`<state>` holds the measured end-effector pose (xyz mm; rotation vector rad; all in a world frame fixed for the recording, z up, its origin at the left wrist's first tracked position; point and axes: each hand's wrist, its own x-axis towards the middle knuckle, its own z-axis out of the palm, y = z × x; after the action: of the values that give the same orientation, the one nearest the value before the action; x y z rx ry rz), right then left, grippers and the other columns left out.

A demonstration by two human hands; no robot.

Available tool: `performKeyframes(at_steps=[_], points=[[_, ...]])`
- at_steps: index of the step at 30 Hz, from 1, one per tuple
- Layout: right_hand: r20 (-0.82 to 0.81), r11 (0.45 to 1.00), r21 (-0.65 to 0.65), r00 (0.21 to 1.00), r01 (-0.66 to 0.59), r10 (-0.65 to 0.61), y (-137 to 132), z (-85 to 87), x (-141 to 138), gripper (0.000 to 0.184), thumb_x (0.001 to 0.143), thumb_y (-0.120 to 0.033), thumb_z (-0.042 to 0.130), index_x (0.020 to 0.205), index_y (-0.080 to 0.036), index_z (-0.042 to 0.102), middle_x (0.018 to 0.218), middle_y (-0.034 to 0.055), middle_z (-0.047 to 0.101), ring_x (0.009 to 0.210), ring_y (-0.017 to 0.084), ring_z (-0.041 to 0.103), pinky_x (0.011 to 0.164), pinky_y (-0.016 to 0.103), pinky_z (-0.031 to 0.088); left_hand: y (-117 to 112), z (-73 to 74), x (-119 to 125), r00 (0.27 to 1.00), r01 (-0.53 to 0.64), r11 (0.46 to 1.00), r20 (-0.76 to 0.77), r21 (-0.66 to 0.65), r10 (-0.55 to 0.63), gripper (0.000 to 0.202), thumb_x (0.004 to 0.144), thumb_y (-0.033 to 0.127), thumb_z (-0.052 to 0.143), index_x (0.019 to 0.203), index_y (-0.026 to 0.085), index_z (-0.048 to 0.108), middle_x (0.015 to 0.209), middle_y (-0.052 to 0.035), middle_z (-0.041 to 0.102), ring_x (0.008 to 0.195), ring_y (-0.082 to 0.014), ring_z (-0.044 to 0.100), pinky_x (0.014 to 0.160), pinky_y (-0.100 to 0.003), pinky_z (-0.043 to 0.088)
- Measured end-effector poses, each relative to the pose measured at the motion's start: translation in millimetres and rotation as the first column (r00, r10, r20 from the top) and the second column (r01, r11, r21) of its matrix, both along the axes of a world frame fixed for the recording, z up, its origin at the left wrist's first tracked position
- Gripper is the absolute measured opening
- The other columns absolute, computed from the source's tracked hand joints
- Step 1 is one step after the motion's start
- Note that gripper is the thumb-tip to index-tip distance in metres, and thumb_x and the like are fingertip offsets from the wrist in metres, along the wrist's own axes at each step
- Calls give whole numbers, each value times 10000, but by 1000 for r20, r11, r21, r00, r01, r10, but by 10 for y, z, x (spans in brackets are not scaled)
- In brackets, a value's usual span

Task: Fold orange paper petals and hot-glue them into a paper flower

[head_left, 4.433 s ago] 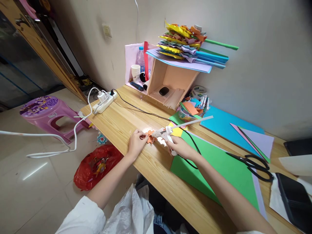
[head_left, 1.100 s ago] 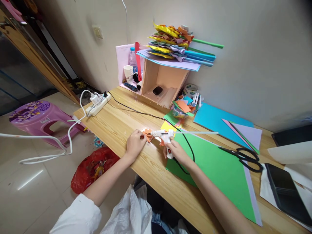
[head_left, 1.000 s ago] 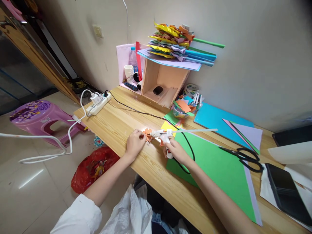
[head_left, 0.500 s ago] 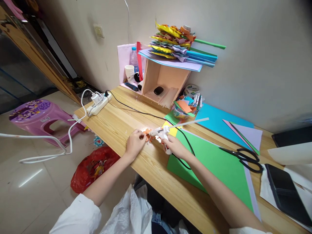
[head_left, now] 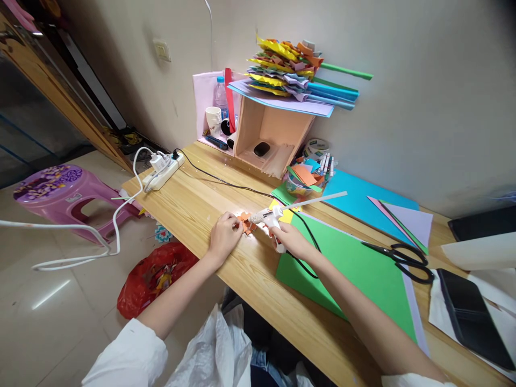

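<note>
Hands meet near the front edge of the wooden worktop (head_left: 193,201). The left hand (head_left: 223,239) pinches a small orange paper piece (head_left: 244,223) with its fingers (head_left: 233,221) pressed together on the piece's left side. The piece lies flat on the wood, just to the right of those fingers.

The right hand (head_left: 291,241) is wrapped around the handle of a white glue gun (head_left: 269,219), fingers curled tight on it. The gun's long body runs from right to left, and its tip points at the orange paper piece and looks to be touching it or just beside it. A long white glue stick (head_left: 318,200) pokes out of the back of the gun, up and to the right. A black cord (head_left: 226,184) runs from the gun to a white power strip (head_left: 162,171) at the far left corner.

The right arm lies over a big green sheet (head_left: 363,274). Black scissors (head_left: 405,260) lie to its right.

A small bowl (head_left: 300,185) behind the gun holds bits of colored paper. An open wooden box (head_left: 274,134) on its side has a small black thing inside, and folded colored papers (head_left: 290,70) are piled on top of it
</note>
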<state>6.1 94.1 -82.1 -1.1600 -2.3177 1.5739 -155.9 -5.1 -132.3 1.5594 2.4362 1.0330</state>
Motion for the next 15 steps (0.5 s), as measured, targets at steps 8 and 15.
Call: performKeyframes(at_steps=[8,15], points=[[-20,997,-81,1000,-3,1,22,9,36,187,756,-277,397,684,-160,524,471,-17,535,446,120,491,461,206,362,-1,-31,-10,999,37,999,-29,-1,-37,124,801,251,536,746,195,632,846,-19,600,821,-153,560,676,-248,425],[-197,972,-229,976,47,-93,94,-139,161,265,770,-318,396,694,-144,581,434,-9,524,389,104,435,412,210,318,1,-36,-78,997,80,996,27,-25,-79,148,819,286,531,815,222,665,896,-20,600,843,-158,561,669,-256,431]])
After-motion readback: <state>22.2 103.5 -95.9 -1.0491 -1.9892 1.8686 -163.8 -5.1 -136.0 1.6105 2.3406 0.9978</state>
